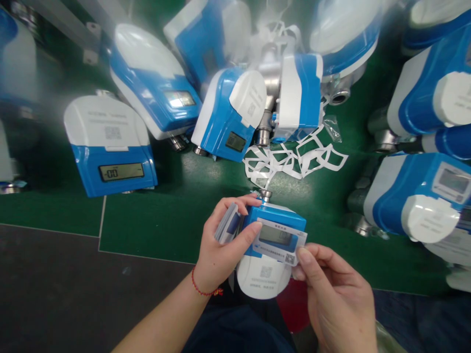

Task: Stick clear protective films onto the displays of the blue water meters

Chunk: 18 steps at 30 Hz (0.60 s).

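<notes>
A blue and white water meter (265, 287) lies at the table's front edge, its white lid toward me. Over its display is a grey-white label (274, 252) with a window and a QR code. My right hand (333, 289) pinches the label's lower right corner between thumb and forefinger. My left hand (224, 245) grips a stack of labels (225, 226) in its curled fingers. Its thumb presses the label's left edge, and its fingertips rest at the meter's far side. The label's right end sticks out past the meter body.
Left of centre stands another meter (112, 142), its display lit. Several more meters crowd the back, including one with its display facing me (231, 113). On the right is a meter with a label on it (415, 196). White cut-out strips (294, 159) lie tangled on the green tabletop (154, 230).
</notes>
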Each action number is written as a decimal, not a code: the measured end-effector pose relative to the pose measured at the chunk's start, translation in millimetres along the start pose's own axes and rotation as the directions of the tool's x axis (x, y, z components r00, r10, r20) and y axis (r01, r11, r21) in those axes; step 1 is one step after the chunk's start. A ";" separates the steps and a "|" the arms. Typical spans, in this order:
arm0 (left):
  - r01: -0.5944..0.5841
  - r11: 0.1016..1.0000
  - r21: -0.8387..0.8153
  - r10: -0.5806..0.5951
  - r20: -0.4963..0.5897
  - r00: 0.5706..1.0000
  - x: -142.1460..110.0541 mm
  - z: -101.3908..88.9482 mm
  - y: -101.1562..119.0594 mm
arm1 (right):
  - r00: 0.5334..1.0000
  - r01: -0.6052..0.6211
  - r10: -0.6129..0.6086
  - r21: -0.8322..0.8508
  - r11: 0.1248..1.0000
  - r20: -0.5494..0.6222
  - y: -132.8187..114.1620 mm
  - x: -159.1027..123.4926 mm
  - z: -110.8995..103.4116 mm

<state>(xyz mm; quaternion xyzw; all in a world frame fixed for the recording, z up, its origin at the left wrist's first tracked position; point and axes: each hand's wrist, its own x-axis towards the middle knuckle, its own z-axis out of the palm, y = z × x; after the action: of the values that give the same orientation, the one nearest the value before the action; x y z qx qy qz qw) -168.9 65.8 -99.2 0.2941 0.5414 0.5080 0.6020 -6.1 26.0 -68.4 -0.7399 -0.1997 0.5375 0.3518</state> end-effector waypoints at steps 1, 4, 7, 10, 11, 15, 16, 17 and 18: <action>-0.001 1.000 0.002 0.001 0.002 1.000 -0.1 -0.2 0.0 | 1.000 0.003 -0.003 -0.002 1.000 0.002 0.5 0.2 -0.1; -0.006 1.000 0.001 0.006 0.015 1.000 -0.8 -1.4 0.0 | 1.000 0.016 -0.016 -0.012 1.000 0.003 0.9 0.7 0.2; -0.010 1.000 0.000 0.010 0.024 1.000 -1.2 -1.8 -0.2 | 1.000 0.025 -0.025 -0.018 1.000 0.005 0.2 0.7 0.7; -0.010 1.000 0.003 0.010 0.024 1.000 -0.7 -1.2 -0.4 | 0.999 0.032 -0.032 -0.029 0.999 -0.003 -0.9 0.5 1.0; -0.011 1.000 0.006 0.010 0.023 1.000 -0.4 -1.0 -0.4 | 0.999 0.032 -0.033 -0.034 0.999 -0.007 -1.1 0.5 1.1; -0.008 1.000 0.010 0.007 0.021 1.000 0.1 -0.8 0.0 | 0.999 0.032 -0.033 -0.041 0.999 -0.013 -1.3 0.5 1.5; -0.006 1.000 0.008 0.006 0.022 1.000 0.0 -0.7 0.2 | 0.999 0.032 -0.033 -0.041 0.999 -0.012 -1.2 0.6 1.6; -0.002 1.000 0.004 0.002 0.021 1.000 -0.1 -0.4 0.4 | 0.999 0.031 -0.032 -0.043 0.999 -0.011 -1.0 0.6 1.8; 0.003 1.000 0.001 -0.003 0.015 1.000 -0.3 0.2 0.6 | 0.999 0.030 -0.031 -0.048 0.998 -0.011 -0.8 0.7 2.0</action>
<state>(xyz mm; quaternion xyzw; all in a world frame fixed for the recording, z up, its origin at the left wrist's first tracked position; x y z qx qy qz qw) -168.9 65.8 -98.5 0.2973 0.5375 0.5048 0.6066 -7.6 27.6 -68.6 -0.7481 -0.2217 0.5227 0.3435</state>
